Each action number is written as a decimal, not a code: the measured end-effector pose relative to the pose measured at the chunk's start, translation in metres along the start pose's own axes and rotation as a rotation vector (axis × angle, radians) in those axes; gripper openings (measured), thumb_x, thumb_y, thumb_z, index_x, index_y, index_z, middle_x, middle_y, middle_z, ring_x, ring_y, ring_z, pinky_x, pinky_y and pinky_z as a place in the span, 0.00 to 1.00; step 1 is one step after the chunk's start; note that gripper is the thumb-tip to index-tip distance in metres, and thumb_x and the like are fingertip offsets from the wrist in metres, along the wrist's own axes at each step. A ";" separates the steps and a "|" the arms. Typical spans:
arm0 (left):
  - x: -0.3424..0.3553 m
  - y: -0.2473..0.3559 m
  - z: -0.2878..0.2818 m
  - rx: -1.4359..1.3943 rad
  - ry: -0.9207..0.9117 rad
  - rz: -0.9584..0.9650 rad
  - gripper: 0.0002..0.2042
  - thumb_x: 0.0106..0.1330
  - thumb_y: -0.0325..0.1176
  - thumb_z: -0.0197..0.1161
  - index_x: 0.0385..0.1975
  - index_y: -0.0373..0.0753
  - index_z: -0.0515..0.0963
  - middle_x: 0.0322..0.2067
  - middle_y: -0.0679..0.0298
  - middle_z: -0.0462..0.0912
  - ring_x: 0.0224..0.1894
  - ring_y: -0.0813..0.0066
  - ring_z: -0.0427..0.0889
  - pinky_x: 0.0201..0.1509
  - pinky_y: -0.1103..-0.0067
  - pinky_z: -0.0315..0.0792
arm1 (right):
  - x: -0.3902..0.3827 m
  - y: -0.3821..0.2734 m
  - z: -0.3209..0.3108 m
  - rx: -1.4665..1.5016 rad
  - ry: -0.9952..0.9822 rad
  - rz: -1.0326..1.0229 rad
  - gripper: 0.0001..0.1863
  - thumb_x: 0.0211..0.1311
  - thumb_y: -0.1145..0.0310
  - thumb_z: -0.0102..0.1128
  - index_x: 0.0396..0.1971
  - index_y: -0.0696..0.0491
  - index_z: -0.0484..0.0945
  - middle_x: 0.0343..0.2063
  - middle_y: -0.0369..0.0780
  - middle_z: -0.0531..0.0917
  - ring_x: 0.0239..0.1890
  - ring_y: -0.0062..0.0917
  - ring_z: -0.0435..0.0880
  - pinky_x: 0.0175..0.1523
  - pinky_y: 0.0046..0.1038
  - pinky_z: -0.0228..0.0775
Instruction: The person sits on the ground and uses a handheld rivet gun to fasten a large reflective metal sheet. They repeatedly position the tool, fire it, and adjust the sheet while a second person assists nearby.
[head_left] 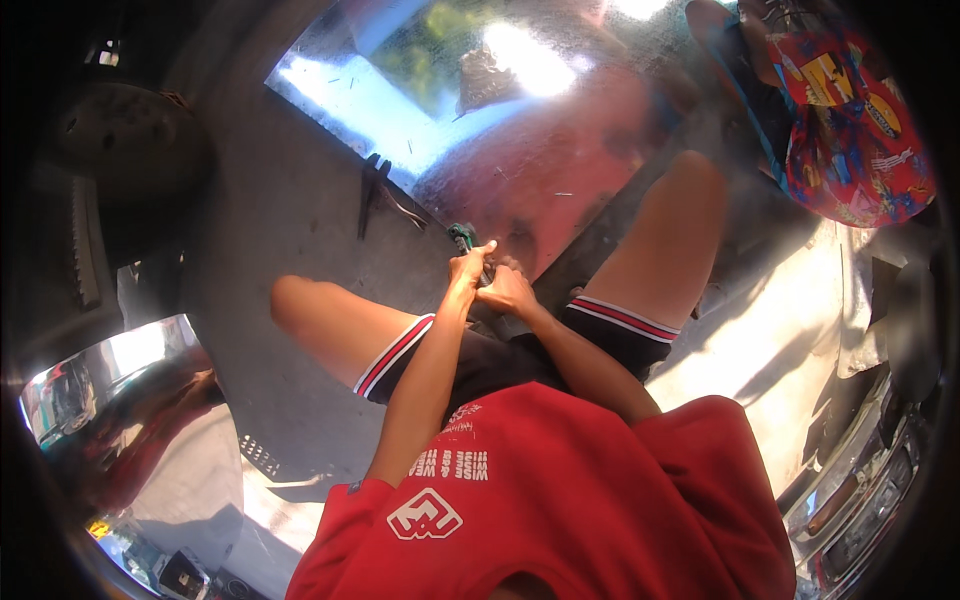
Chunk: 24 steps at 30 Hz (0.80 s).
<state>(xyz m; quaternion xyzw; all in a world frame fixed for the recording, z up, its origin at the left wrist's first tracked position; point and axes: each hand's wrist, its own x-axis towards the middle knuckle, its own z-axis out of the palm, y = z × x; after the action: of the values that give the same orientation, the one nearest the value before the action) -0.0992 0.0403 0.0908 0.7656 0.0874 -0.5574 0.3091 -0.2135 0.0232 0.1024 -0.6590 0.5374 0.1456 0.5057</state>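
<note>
Red fabric dominates the foreground, where a worker's short-sleeved shirt with white printing on the chest spreads across the lower part of the view. Just beyond it, black shorts with red-and-white bands at the hems leave both knees bare, the legs parted wide. Two bare forearms run up between the thighs and converge at the centre, where the hands meet, close together, on one slim hand tool with a green head. The left hand is clamped around it just below that head, thumb stretched out to the right; the right hand is curled about the lower part, just below and to the right of the left. A dark length of the tool shows between them, while its head juts out past the fingers; its exact kind is too small to tell. That head sits at the near edge of a broad, glossy metal sheet, which mirrors red, blue and bright white light. Whether it touches the sheet cannot be told. Left of the sheet's edge, a dark, long-armed implement lies on the grey floor. At upper right, beyond the worker's knee, is another person in a vividly patterned red garment.
</note>
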 end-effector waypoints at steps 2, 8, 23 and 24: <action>-0.002 0.000 -0.002 -0.337 -0.228 -0.126 0.20 0.54 0.45 0.76 0.37 0.39 0.78 0.28 0.59 0.81 0.28 0.70 0.80 0.33 0.73 0.76 | 0.009 0.004 -0.003 0.162 -0.190 -0.002 0.33 0.40 0.45 0.63 0.36 0.62 0.84 0.38 0.56 0.85 0.41 0.44 0.86 0.45 0.40 0.77; 0.014 -0.011 0.003 -0.134 -0.035 0.011 0.22 0.50 0.45 0.77 0.32 0.30 0.82 0.30 0.55 0.84 0.31 0.65 0.82 0.39 0.71 0.76 | 0.006 0.004 -0.013 0.179 -0.181 0.030 0.34 0.37 0.45 0.68 0.33 0.65 0.84 0.31 0.53 0.86 0.39 0.44 0.87 0.45 0.39 0.78; 0.032 -0.039 -0.009 -0.955 -0.561 0.284 0.30 0.62 0.66 0.58 0.43 0.41 0.79 0.28 0.62 0.81 0.29 0.73 0.81 0.35 0.76 0.75 | -0.013 -0.025 -0.026 -0.043 -0.056 -0.083 0.28 0.49 0.50 0.66 0.36 0.63 0.80 0.26 0.53 0.85 0.38 0.48 0.87 0.46 0.45 0.78; 0.028 -0.048 -0.010 -0.990 -0.541 0.264 0.30 0.62 0.66 0.58 0.43 0.41 0.79 0.28 0.62 0.81 0.29 0.73 0.81 0.36 0.76 0.75 | -0.013 -0.035 -0.028 -0.031 -0.042 -0.094 0.27 0.51 0.51 0.65 0.36 0.63 0.80 0.25 0.53 0.85 0.39 0.48 0.87 0.46 0.45 0.78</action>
<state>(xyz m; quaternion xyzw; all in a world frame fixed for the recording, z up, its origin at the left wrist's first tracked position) -0.1038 0.0777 0.0491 0.3643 0.1595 -0.5828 0.7087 -0.1984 0.0040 0.1419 -0.6880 0.4928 0.1439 0.5129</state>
